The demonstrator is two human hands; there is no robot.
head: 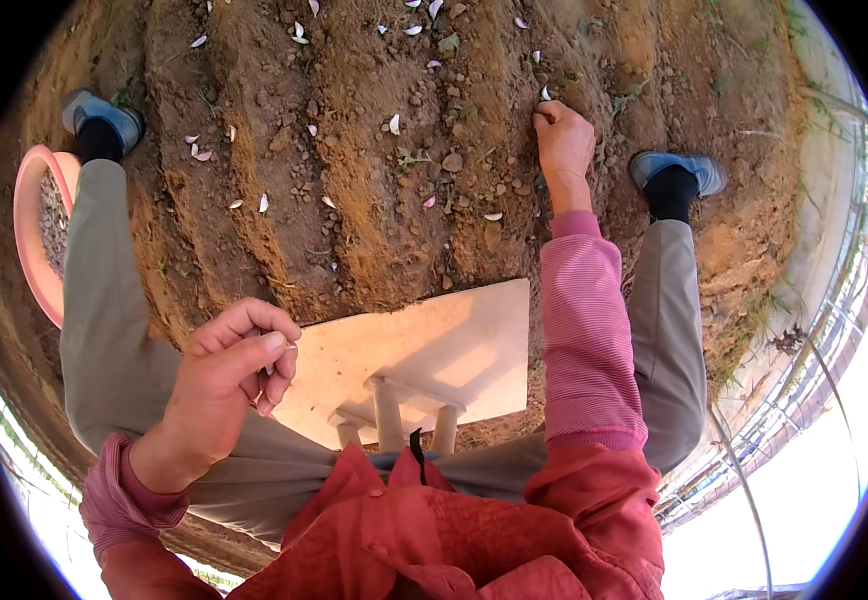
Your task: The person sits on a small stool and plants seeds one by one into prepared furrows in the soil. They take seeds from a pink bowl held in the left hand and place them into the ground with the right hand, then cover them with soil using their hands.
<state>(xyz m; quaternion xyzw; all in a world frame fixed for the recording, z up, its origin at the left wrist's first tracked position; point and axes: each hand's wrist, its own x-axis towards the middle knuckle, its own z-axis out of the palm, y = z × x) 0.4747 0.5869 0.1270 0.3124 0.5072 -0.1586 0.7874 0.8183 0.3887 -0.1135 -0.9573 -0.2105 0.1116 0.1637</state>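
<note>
My left hand (pixel 235 367) is raised over my left thigh, with its fingers curled. A small whitish piece, apparently a garlic clove (pixel 270 369), shows between its thumb and fingers. My right hand (pixel 565 142) reaches down to the furrowed soil, its fingertips bent against the ground. A white garlic clove (pixel 546 93) lies just beyond those knuckles; whether the fingers hold anything is hidden. Other garlic cloves are scattered along the furrows, among them a white one (pixel 394 124) at the centre and a pale one (pixel 492 217) below the right hand.
A light board (pixel 419 345) with a small stool-like frame (pixel 387 416) on it lies between my legs. On the left stands a pink bucket (pixel 25 240) with dark contents. My shoes (pixel 678 171) rest on the soil. A pale strip and metal framework (pixel 846 247) edge the right side.
</note>
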